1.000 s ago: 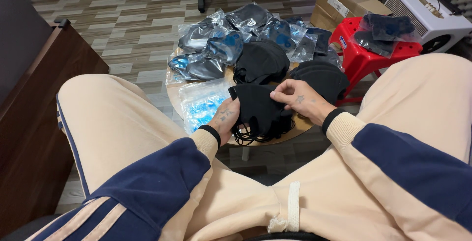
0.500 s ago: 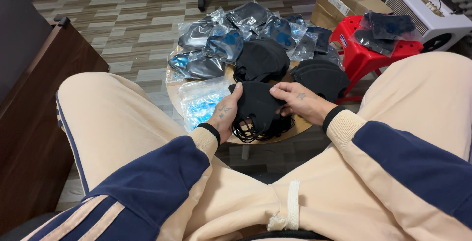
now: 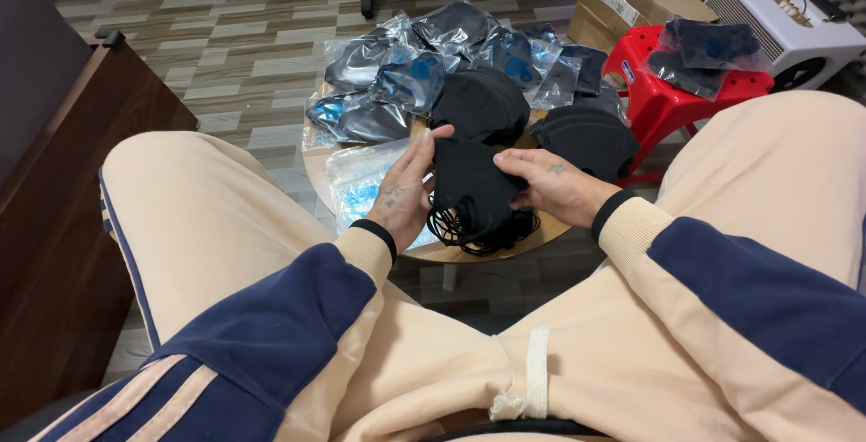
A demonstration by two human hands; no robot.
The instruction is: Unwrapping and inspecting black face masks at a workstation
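While both hands still pinch, mask stack (image 3: 469, 191) squared, lowered.

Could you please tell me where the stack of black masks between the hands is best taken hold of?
Probably by its two long edges, from either side, as the left hand and right hand flank the stack of black masks; its loose ear loops dangle at the near end.

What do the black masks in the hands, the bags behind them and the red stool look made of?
Masks: soft matte fabric, it seems; they fold, with thin elastic loops. Bags: clear glossy plastic film, crinkled with glare. Stool: smooth moulded plastic, likely.
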